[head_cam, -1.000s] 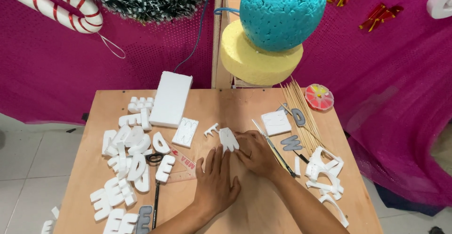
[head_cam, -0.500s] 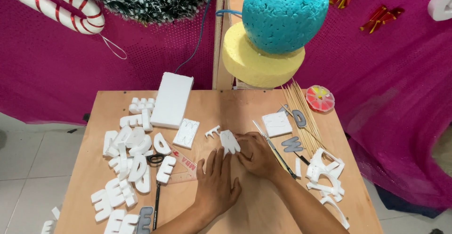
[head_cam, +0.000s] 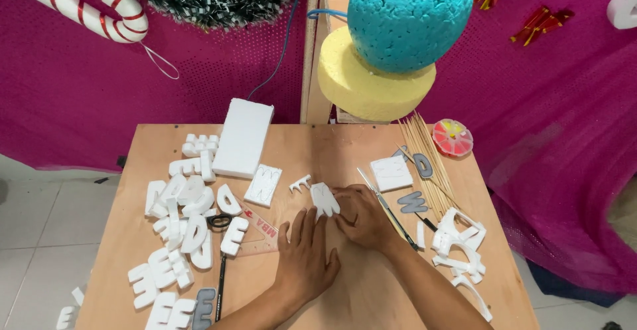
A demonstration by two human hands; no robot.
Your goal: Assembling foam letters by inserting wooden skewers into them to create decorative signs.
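The left hand (head_cam: 306, 262) lies flat on the bench (head_cam: 371, 297), fingers spread and holding nothing, palm down just below the work. Beside it the right hand (head_cam: 363, 217) has its fingers closed on the lower edge of a white foam cutout (head_cam: 324, 199), which lies on the bench at mid-table, just above the left fingertips. Over the last second little has shifted: the left hand stays planted, the right has crept a touch nearer the cutout and its grip looks tighter, so the piece seems to be pinned and worked in place rather than lifted.

Left of the hands lie a clear ruler (head_cam: 255, 227), black scissors (head_cam: 217, 221) and a heap of white foam letters (head_cam: 182, 207). Right of the right hand runs a thin knife (head_cam: 386, 205), then grey letters (head_cam: 413, 202) and curly foam offcuts (head_cam: 458, 244). Just past the cutout sit a small scrap (head_cam: 300, 183) and a marked foam tile (head_cam: 263, 185); farther back, a white block (head_cam: 243, 137), a square tile (head_cam: 391, 173), skewers (head_cam: 424, 154) and a round bead box (head_cam: 452, 137). Beyond the bench hang a blue foam ball (head_cam: 408, 18) on a yellow disc (head_cam: 365, 88), against pink cloth (head_cam: 79, 98)
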